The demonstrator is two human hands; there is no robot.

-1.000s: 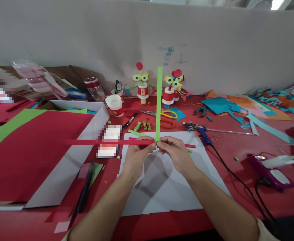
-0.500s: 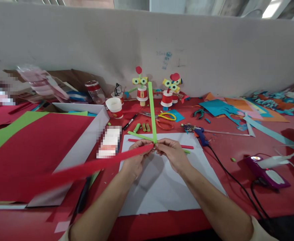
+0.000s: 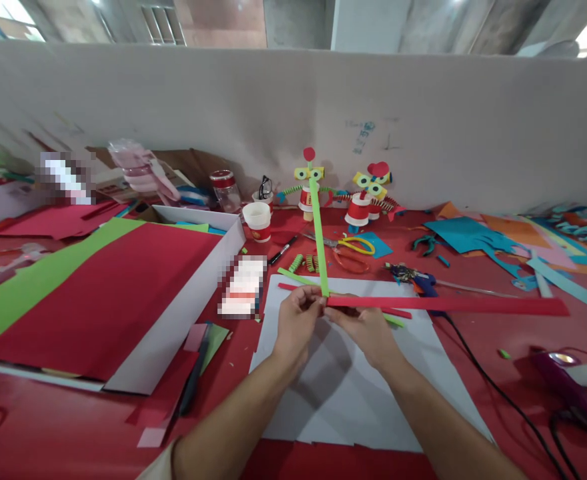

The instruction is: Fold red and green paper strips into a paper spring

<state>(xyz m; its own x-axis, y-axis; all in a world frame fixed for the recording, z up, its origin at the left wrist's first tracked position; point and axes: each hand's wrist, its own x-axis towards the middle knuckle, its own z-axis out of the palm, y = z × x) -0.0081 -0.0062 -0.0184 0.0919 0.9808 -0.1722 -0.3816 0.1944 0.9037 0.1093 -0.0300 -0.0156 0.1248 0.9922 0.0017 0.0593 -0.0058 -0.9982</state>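
Note:
My left hand [image 3: 297, 323] is closed, pinching the corner where a green paper strip [image 3: 319, 240] and a red paper strip [image 3: 453, 305] cross. From that corner the green strip points away from me, and the red one reaches out to the right over my right hand [image 3: 368, 333]. The right hand is also closed, its fingertips at the same corner, partly hidden under the red strip. Beneath both hands lies a white paper sheet [image 3: 343, 407], with another red strip [image 3: 397, 313] and another green strip [image 3: 394, 321] on it.
Scissors [image 3: 356, 245], a pen [image 3: 283, 250] and folded paper springs [image 3: 311, 263] lie beyond the sheet. Paper-cup figures [image 3: 309, 197] stand by the wall. A glue gun [image 3: 426, 283] is at right, a white box [image 3: 188, 320] with coloured paper at left, beside a phone [image 3: 243, 287].
The red strip has swung from the left side over to the right, across the right hand. The green strip still points away. My view has shifted left.

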